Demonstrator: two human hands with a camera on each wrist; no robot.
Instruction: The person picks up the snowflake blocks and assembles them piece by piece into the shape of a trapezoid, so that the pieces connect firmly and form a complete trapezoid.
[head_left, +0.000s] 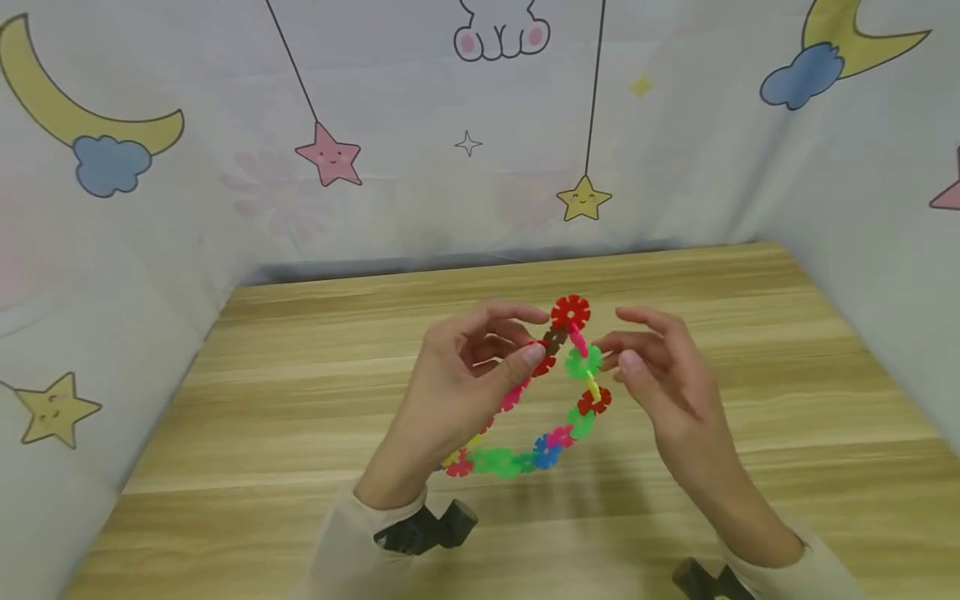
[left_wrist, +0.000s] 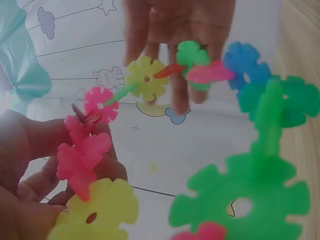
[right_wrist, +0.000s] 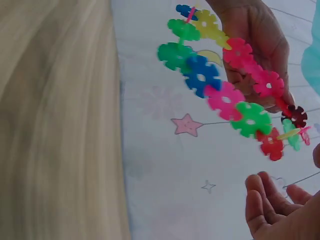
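A closed loop of colourful plastic snowflake discs, slotted edge to edge, hangs in the air in the head view, a blue disc (head_left: 547, 451) low on it. My left hand (head_left: 450, 379) pinches the loop's upper left side between thumb and fingers, at a red disc (head_left: 546, 363) beside a brown disc (head_left: 555, 338). Another red disc (head_left: 562, 320) tops the loop. On the other side, my right hand (head_left: 682, 392) has relaxed, spread fingers and holds nothing; its fingertips are close by a light green disc (head_left: 577, 364). The right wrist view shows those fingers (right_wrist: 256, 207) apart from the loop.
Under the hands lies a wood-grain table (head_left: 300, 375). A white cloth (head_left: 405, 200) printed with stars, moons and clouds rises along its back edge and both sides. Dark wrist mounts (head_left: 420, 531) sit at the cuffs.
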